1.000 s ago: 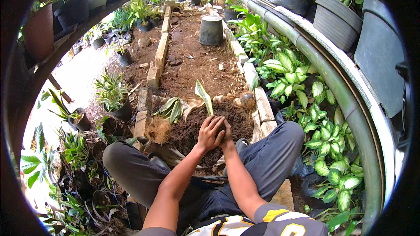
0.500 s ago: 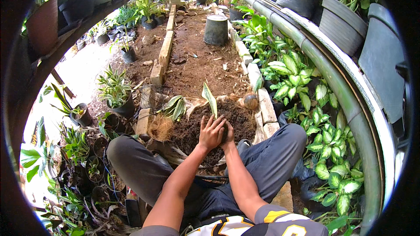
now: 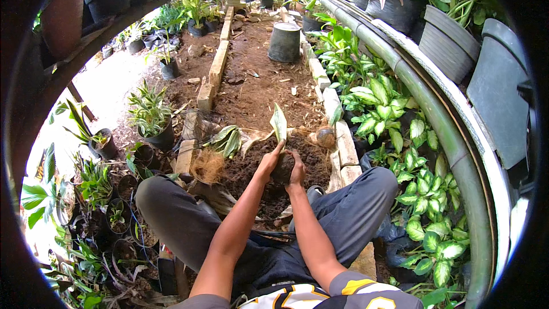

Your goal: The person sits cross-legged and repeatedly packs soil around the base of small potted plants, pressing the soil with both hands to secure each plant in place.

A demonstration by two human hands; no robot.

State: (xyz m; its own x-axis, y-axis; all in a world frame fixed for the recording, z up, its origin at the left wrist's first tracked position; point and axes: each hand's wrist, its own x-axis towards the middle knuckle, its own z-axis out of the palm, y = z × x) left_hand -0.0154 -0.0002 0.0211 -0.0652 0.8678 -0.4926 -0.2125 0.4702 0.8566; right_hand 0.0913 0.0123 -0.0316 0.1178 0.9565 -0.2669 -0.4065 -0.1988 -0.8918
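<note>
Both hands cupped around a small dark pot (image 3: 283,167), left hand (image 3: 267,163) and right hand (image 3: 297,167) pressed against its sides, held just above a heap of loose, crumbly dark soil (image 3: 257,174). One long pale-green leaf (image 3: 278,125) standing upright out of the pot. Left of the heap, a tangle of brown coconut fibre (image 3: 207,165) and limp cut leaves (image 3: 227,139). Right of it, a rough pale brick border (image 3: 345,143), a round brown husk (image 3: 326,137) touching it. Beyond the heap, open bare earth up to a grey bucket (image 3: 284,42). Behind the bricks, dense spotted foliage (image 3: 394,114).
</note>
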